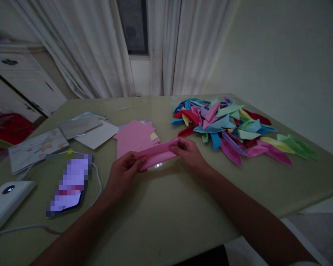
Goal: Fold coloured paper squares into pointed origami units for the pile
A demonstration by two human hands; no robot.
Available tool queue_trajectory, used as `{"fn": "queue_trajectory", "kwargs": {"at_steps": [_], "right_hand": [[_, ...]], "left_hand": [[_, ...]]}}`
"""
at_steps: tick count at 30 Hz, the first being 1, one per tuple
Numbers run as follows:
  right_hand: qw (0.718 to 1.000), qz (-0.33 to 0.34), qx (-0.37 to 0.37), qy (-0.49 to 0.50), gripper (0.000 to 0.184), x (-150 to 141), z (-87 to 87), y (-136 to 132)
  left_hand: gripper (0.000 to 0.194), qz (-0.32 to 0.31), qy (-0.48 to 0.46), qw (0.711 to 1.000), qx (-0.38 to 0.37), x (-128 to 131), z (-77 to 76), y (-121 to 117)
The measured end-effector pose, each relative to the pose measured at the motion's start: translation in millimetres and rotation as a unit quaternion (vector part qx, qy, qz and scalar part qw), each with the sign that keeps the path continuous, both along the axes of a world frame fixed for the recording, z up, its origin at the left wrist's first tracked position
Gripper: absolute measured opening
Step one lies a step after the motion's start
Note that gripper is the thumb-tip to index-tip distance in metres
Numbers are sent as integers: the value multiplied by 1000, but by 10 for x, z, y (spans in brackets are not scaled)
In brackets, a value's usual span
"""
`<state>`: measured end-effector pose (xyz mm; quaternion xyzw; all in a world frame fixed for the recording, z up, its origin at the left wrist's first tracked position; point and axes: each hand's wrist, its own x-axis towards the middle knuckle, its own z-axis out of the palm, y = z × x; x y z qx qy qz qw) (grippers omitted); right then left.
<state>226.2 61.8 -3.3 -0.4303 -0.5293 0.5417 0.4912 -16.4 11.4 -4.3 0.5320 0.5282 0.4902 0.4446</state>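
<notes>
A strip of folded pink paper (pixel 158 153) is stretched between my two hands, just above the table. My left hand (pixel 125 168) pinches its left end, with the thumb on top. At the other end, my right hand (pixel 187 151) grips the paper between thumb and fingers. Behind my left hand lies a loose stack of pink paper sheets (pixel 134 135), with a small yellow piece (pixel 154 136) on it. Beyond my right hand spreads a heap of folded paper pieces (pixel 219 118) in pink, red, blue, green, yellow and purple.
At the left, a lit phone (pixel 69 184), its screen blurred out, lies near a white power bank (pixel 8 203) and a white cable (pixel 98 177). Behind them are a patterned booklet (pixel 39 147) and a white sheet (pixel 100 135). The table's (pixel 166 218) right edge runs past the heap.
</notes>
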Motion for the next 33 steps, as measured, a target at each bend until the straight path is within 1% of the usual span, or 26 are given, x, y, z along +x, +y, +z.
{"fn": "queue_trajectory", "kwargs": {"at_steps": [2, 4, 7, 9, 11, 14, 17, 20, 24, 26, 29, 33], "right_hand": [[1000, 10, 4, -8, 29, 6, -2, 2], [1000, 25, -8, -9, 30, 4, -2, -4], [997, 60, -38, 0, 36, -2, -2, -11], [997, 69, -33, 6, 39, -6, -4, -9], [998, 64, -20, 12, 39, -10, -6, -7], [999, 50, -2, 7, 37, -18, -4, -13], [999, 22, 25, -16, 31, -23, 2, -31], [998, 5, 38, -40, 24, -24, 3, -46], [998, 6, 34, -58, 25, -25, 9, -58], [999, 8, 22, -49, 27, -26, 17, -60], [1000, 12, -6, -16, 36, -25, 39, -53], [997, 13, -49, 49, 51, -37, 96, -53]], "left_hand": [[35, 4, 0, 1000, 9, 13, 17, -12], [29, 13, 10, 1000, 20, 21, 36, -31], [25, 16, 23, 999, 24, 23, 55, -57], [24, 20, 15, 1000, 18, 22, 55, -65], [25, 29, -4, 1000, 10, 19, 47, -65], [33, 35, -18, 999, -10, 11, 37, -57], [41, 17, -20, 999, -29, -1, 35, -40], [43, -4, -23, 999, -32, -9, 33, -18], [43, -15, -14, 999, -29, -2, 44, -27], [40, -18, 4, 1000, -15, 9, 61, -54], [33, -13, 23, 1000, 13, 24, 87, -96], [27, 11, 12, 999, 28, 38, 86, -128]]}}
